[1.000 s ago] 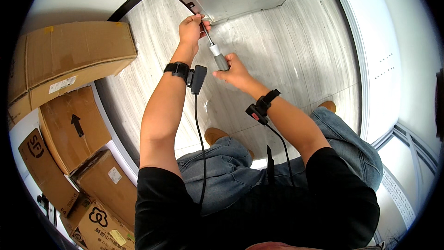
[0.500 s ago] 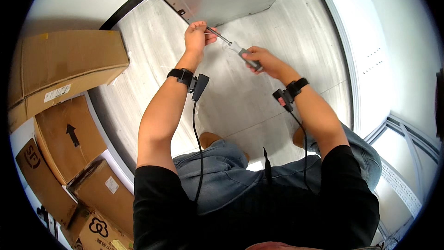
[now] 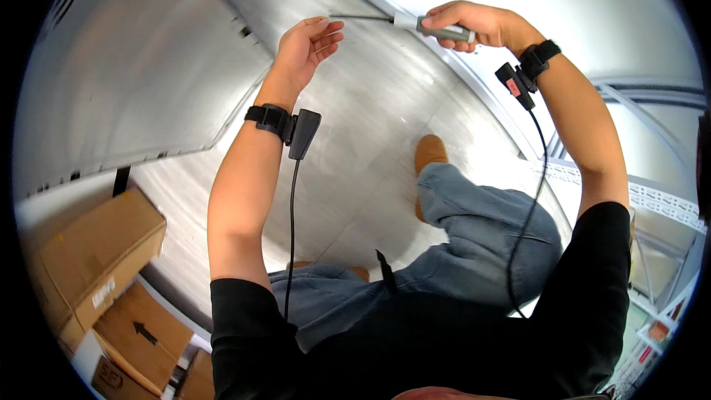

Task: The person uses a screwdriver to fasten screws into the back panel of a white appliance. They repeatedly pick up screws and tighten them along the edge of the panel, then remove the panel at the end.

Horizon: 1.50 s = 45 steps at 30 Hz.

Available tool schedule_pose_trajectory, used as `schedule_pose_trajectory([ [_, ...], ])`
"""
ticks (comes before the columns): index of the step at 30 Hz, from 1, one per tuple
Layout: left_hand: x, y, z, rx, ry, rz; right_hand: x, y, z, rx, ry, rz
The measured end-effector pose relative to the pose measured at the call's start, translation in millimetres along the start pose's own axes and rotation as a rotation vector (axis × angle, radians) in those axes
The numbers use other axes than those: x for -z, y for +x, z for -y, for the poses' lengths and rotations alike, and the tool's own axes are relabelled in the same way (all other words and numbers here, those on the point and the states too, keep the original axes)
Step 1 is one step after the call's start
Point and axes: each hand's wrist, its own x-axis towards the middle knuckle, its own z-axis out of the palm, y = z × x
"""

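My right hand (image 3: 474, 24) is closed around the grey handle of a screwdriver (image 3: 415, 24), whose thin metal shaft points left. My left hand (image 3: 305, 46) is raised beside the shaft's tip, fingers loosely spread, and I see nothing in it. Both wrists wear black bands with small black units and cables running down my arms. A large grey metal panel (image 3: 126, 81) with small slots along its edge lies to the left of my left hand, apart from both hands.
Brown cardboard boxes (image 3: 96, 267) are stacked at the lower left. A pale grey floor (image 3: 370, 148) lies below, with my jeans-clad legs and brown shoes (image 3: 429, 155) on it. White metal shelving (image 3: 652, 200) stands at the right.
Both hands have lifted away from the grey panel's edge, and the screwdriver went with my right hand. My left hand let go of the shaft. The view swung, so the panel now sits left.
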Motion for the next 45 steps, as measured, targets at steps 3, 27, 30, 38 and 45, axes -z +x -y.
schedule_pose_trajectory([
  [3,-58,47,20,0.017,0.069,0.006,53,-15,-51,0.064,0.220,-0.032],
  [27,-118,225,213,-0.464,1.256,-0.039,76,83,-215,-0.208,0.639,-0.236],
  [30,-122,229,217,-0.497,1.244,-0.029,76,85,-217,-0.206,0.636,-0.204],
  [38,-123,203,189,-0.296,0.859,-0.117,83,82,-188,-0.095,0.504,-0.137],
  [45,-89,106,114,-0.081,-0.071,-0.248,46,67,-106,0.041,0.178,-0.009],
])
